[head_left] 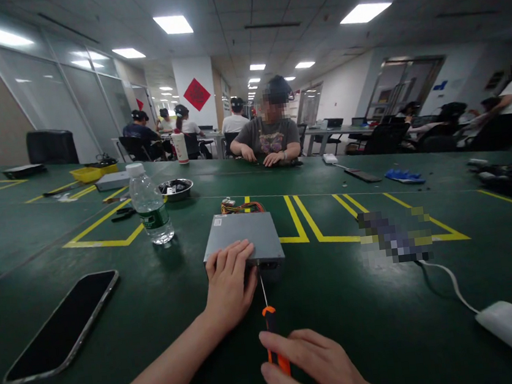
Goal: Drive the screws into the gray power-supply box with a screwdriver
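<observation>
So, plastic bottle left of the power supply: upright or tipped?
Upright: the clear plastic bottle stands on its base on the green tabletop, cap at the top.

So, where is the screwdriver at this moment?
The screwdriver is at bottom centre of the head view, in the fingers of the right hand, its shaft reaching the near side of the grey metal box.

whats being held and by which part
The right hand holds the screwdriver by its handle; the left hand lies over the near edge of the grey box.
</observation>
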A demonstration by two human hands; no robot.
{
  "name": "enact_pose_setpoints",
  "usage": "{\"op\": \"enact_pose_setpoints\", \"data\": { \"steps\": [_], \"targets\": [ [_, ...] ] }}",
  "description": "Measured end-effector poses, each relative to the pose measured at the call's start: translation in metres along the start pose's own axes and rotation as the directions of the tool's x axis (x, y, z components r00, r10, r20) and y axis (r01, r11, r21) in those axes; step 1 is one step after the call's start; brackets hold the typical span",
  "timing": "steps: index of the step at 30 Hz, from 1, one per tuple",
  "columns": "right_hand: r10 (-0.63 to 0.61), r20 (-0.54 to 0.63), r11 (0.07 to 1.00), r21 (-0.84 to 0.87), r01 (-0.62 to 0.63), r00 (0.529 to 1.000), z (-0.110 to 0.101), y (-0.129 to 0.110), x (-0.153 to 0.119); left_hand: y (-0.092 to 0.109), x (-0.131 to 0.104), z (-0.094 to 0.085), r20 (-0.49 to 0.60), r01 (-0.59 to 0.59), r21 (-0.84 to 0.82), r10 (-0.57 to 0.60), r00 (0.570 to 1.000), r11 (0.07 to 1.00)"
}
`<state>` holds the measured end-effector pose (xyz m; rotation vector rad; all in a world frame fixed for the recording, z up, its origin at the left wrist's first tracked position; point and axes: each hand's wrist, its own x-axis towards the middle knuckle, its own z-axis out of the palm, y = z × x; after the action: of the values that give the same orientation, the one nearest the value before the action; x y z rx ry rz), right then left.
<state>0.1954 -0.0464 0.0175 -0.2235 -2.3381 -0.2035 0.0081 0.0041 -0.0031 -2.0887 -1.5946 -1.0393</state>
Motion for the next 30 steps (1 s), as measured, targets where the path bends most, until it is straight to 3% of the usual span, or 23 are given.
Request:
{"op": "enact_pose_setpoints", "data": {
  "steps": [4,8,13,20,26,30],
  "targets": [
    [0.005,-0.076,0.999,0.046,-0.002,0.997,0.001,0.003,-0.002,0.001,0.001,0.0,0.001,-0.001,0.01,0.001,1.0,1.0],
    [0.051,-0.002,0.995,0.081,-0.051,0.999,0.001,0.004,0.001,0.001,0.001,-0.001,0.001,-0.004,0.01,0.004,1.0,1.0],
    [-0.022,0.035,1.0,0.016,0.022,0.999,-0.001,0.001,0.003,0.0,0.001,-0.001,0.004,-0.009,-0.001,0.009,1.0,1.0],
    [0.132,-0.063,0.986,0.108,-0.125,0.989,-0.003,0.004,-0.006,0.003,0.002,-0.001,-0.001,0.009,-0.004,-0.009,1.0,1.0],
    [0.026,-0.03,0.999,0.031,-0.025,0.999,0.002,0.003,-0.002,0.004,0.003,-0.002,0.013,0.045,-0.013,-0.045,0.999,0.999],
    [0.019,-0.005,1.0,-0.021,-0.019,1.0,-0.011,-0.002,-0.001,0.004,0.003,-0.002,0.017,0.044,-0.011,-0.044,0.999,0.999]
  ]
}}
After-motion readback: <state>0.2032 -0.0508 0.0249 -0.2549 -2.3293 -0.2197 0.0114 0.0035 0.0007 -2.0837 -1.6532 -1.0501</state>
